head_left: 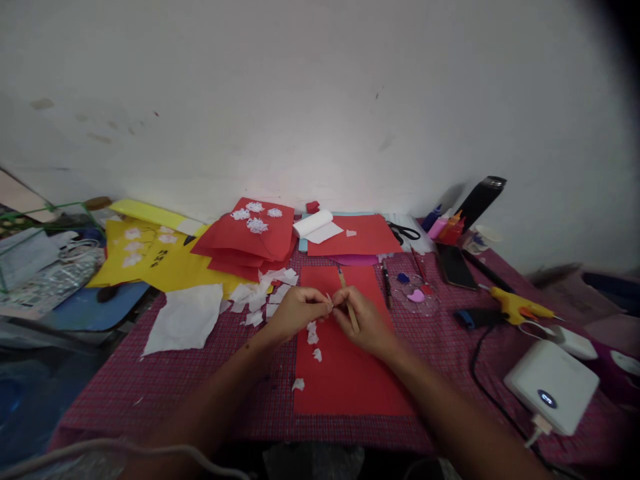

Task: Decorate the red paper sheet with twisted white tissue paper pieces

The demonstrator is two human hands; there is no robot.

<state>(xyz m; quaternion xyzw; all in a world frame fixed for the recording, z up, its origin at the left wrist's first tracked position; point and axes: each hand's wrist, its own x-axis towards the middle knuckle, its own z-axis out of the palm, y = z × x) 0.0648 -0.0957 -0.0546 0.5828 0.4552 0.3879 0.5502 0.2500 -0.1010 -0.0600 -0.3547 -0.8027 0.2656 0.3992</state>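
Over a red sheet of paper (350,380), my left hand (300,311) pinches a small scrap of white paper (329,299) between thumb and fingers. My right hand (367,325) meets it, fingertips closed at the same scrap. A slim paintbrush (353,316) with a tan handle is tucked in the right hand, its dark tip pointing away from me. Crumpled white scraps (313,333) lie on the sheet's left side. More torn white paper pieces (255,293) are piled beyond my left hand.
A paint palette (416,305) and black pen (387,283) lie right of the sheet. Farther right are a phone (456,265), a yellow glue gun (520,307) and a white power bank (553,383) with cables. Red paper with white flowers (245,235) stands back left.
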